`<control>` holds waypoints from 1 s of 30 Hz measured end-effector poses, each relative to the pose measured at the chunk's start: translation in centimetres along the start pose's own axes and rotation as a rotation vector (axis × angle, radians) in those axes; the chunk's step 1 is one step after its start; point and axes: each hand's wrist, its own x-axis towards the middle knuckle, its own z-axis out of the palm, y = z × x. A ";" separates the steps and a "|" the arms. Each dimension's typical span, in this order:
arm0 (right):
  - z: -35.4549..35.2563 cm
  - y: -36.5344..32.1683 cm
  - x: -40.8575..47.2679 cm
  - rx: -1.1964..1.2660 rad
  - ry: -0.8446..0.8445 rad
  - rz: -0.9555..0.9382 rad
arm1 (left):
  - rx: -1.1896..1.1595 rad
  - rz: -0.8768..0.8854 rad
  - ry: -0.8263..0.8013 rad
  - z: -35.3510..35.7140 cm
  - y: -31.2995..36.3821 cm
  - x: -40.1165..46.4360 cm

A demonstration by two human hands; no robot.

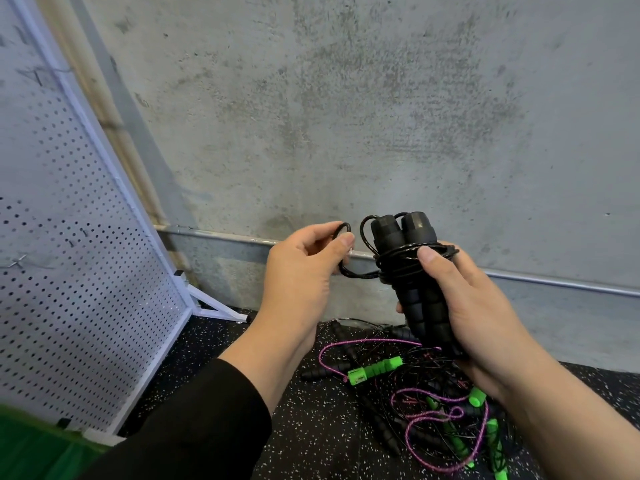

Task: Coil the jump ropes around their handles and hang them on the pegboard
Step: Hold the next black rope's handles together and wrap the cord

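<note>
Against a bare concrete wall [381,98], the right hand [474,306] grips two black handles [412,265] wound with cord; the left hand [304,271] pinches the cord's loose loop [343,230]. More ropes [433,403] tangle on speckled black flooring [311,427]; a white pegboard [69,271] leans left.

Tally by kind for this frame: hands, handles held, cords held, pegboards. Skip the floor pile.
Hands: 2, left hand and right hand
Black handles: 2, gripped in the right hand
Black cord: 1, wound round them, end loop pinched by the left hand
Pegboard: 1
Total: 6
</note>
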 end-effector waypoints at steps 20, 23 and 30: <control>0.2 -0.6 -0.3 0.168 -0.112 0.132 | 0.141 0.109 -0.315 -0.1 0.3 -1.0; 0.0 -0.7 -0.2 0.181 -0.104 0.137 | 0.003 0.062 -0.254 0.1 0.1 -0.9; -0.2 -0.9 -0.3 0.236 -0.142 0.160 | -0.269 -0.049 -0.238 0.4 -0.5 -0.5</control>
